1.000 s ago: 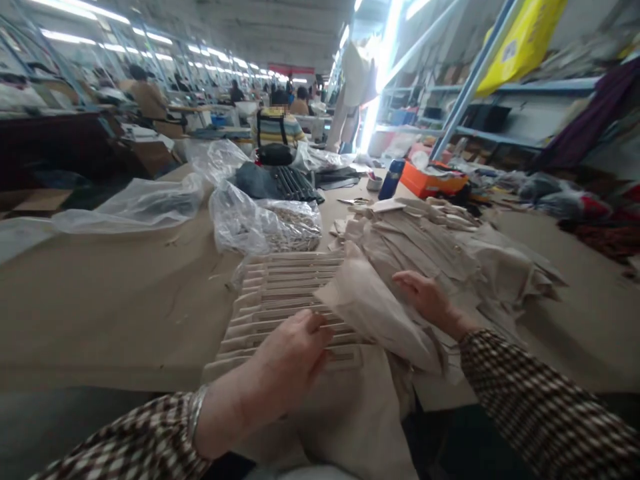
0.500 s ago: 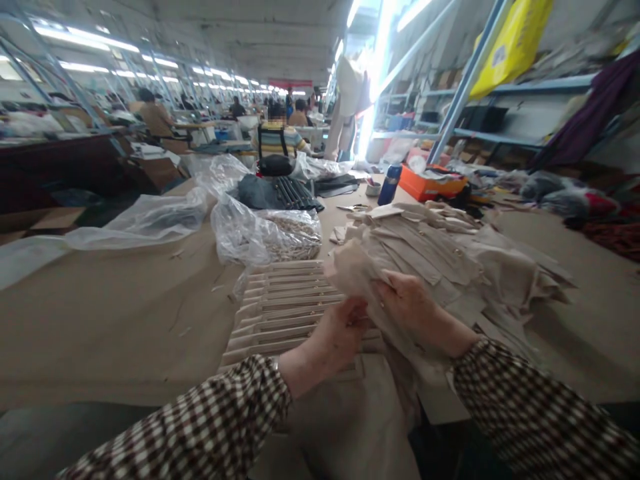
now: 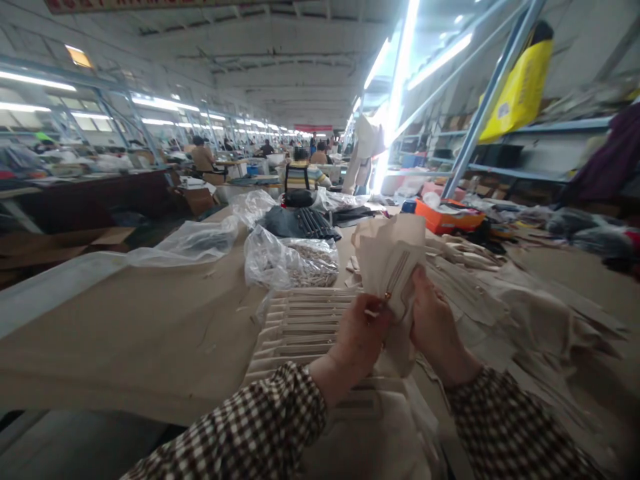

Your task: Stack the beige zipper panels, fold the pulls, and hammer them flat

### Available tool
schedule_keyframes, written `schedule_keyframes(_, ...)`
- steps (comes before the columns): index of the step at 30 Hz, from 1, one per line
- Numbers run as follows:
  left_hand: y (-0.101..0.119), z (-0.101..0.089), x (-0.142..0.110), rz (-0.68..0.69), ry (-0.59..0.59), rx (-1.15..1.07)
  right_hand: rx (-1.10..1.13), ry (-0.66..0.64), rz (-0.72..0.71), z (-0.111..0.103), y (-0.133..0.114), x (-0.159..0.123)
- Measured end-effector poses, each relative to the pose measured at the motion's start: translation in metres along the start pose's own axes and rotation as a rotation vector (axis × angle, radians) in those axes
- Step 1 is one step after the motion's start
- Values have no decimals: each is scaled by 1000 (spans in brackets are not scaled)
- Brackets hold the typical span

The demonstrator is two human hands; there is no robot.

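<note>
Beige fabric piece point(image 3: 377, 263) now more upright

Beige fabric piece point(image 3: 387, 257) standing raised between left hand point(image 3: 357, 340) and right hand point(image 3: 440, 327); upper edge flaring, surface creasing lightly; narrow, dark-lined slot point(image 3: 399, 275) running aslant down its face; small coppery metal bit point(image 3: 388, 295) glinting near slot's lower end; lower cloth hanging down between both hands.

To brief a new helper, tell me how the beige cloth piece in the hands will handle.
The beige cloth piece probably flops, since its surface bends and ripples. It looks thin, so likely light and unlikely to roll.
</note>
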State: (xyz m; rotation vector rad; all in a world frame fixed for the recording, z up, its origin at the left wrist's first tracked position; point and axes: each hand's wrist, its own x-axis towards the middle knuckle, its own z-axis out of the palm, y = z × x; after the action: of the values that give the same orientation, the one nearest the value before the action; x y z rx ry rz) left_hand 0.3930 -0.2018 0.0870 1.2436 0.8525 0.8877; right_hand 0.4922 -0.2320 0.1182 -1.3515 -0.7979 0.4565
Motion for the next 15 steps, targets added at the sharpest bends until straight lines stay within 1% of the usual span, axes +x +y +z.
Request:
schedule_keyframes(2,-5,-3,3,23,0,-12,15,24,5,4,1,-2)
schedule_keyframes(5,-16,-5,6,40,-71,-13,-68,84,-7,6,7,-4)
schedule_keyframes(7,-19,-8,7,40,-146,2,-115,53,-24,3,12,-2)
schedule_keyframes(8,-18,-10,7,50,-172,22,-122,27,-51,0,13,1)
schedule_keyframes(9,-13,-14,7,89,-185,66,-124,19,-110,-5,13,4)
schedule_keyframes(10,-5,-19,8,170,-182,150,-133,42,-206,-11,9,7)
schedule_keyframes(11,7,-24,8,285,-171,284,-171,91,-341,-18,3,10)
schedule_keyframes(13,38,-37,8,580,-141,669,-365,199,-713,-32,-20,12)
schedule_keyframes(14,57,-42,8,707,-151,879,-514,188,-912,-37,-35,12)
schedule_keyframes(15,75,-47,6,803,-170,1043,-674,105,-1093,-41,-50,10)
